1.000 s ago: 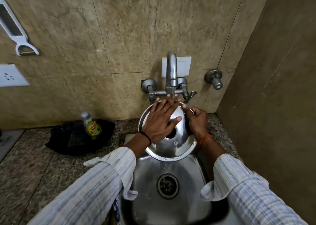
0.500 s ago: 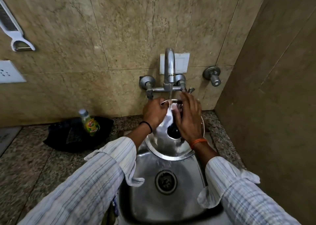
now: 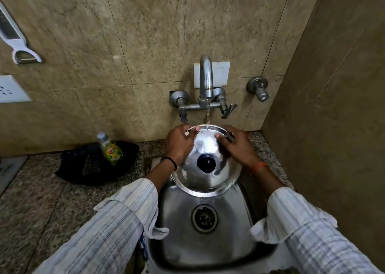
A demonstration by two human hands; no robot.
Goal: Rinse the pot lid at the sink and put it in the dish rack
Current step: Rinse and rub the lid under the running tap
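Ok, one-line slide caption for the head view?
Both hands, left hand and right hand, tilt the pot lid under the running tap.

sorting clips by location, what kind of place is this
Most likely a home kitchen's washing-up corner: a steel sink under a wall tap, a dish soap bottle on the stone counter, and a peeler hanging on the tiled wall.
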